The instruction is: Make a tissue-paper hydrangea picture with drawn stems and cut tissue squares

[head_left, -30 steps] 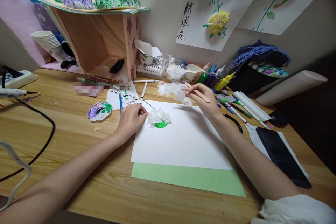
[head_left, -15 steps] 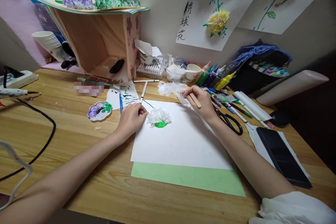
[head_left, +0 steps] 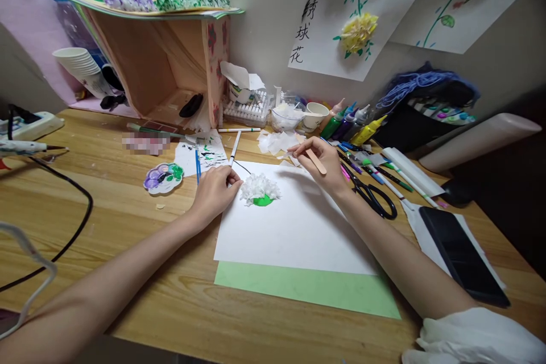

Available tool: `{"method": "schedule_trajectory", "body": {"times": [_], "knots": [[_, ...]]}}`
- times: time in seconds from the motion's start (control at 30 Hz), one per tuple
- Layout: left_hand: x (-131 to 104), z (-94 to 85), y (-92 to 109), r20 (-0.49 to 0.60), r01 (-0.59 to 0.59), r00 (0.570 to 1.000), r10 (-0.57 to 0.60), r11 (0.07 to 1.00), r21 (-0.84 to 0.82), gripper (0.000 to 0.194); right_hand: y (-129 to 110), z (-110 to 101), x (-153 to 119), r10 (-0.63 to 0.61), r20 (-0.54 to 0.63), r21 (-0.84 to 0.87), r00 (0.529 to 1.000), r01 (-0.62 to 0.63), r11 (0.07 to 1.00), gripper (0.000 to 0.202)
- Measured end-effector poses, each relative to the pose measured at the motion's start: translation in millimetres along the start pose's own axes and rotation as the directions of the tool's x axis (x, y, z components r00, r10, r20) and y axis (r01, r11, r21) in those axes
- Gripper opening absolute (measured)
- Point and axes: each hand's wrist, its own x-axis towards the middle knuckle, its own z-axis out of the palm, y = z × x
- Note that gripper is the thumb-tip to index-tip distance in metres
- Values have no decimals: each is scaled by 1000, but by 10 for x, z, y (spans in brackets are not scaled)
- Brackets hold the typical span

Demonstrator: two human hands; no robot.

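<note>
My left hand (head_left: pixel 215 192) rests at the left edge of a white sheet (head_left: pixel 294 239), fingers curled together; whether they hold anything is hidden. Just right of them, a ruffled white paper flower (head_left: pixel 260 186) with a green base (head_left: pixel 263 200) lies on the sheet. My right hand (head_left: pixel 323 166) hovers over the sheet's far edge, closed around a wooden craft stick (head_left: pixel 316 161) that slants down toward the palm. Its fingertips are near thin white paper scraps (head_left: pixel 277 141); I cannot tell whether they pinch one.
Green paper (head_left: pixel 307 290) lies beneath the sheet. Black scissors (head_left: pixel 375 199), several pens and a black phone-like slab (head_left: pixel 463 256) are on the right. Left are a paint palette (head_left: pixel 164 178), a glue gun (head_left: pixel 25 148) and cables. Paint bottles (head_left: pixel 369 131) and a cup (head_left: pixel 314 116) stand behind.
My right hand has shifted slightly left toward the scraps, still with the stick. My left hand and the flower stay put; the view has moved a little.
</note>
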Motion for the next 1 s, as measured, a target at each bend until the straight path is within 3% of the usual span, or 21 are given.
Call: {"method": "schedule_trajectory", "body": {"times": [0.2,0.33,0.43,0.53,0.63,0.73,0.83,1.0], "knots": [[-42,-77,141,-96,21,994,-45,969,-244,20,-135,133,-369,-103,33,49,994,101,994,8],[-174,-100,348,71,1,997,27,930,-368,33,-179,226,-598,-336,90,22,937,336,942,17],[-265,-84,457,197,35,979,60,894,-447,32,-175,265,-665,-458,122,68,881,453,889,21],[-296,-58,485,207,63,977,47,866,-495,23,-147,277,-680,-501,152,81,852,495,865,22],[-283,-22,463,150,20,987,59,878,-478,16,-121,275,-690,-494,147,29,857,495,868,21],[-263,24,447,71,-74,991,111,918,-390,13,-107,260,-717,-415,97,5,905,416,909,17],[-250,69,449,17,-152,987,162,952,-265,11,-93,235,-753,-330,34,34,943,329,944,34],[-222,116,460,-27,-179,984,177,976,-126,9,-79,214,-787,-344,20,43,939,343,939,54]]}}
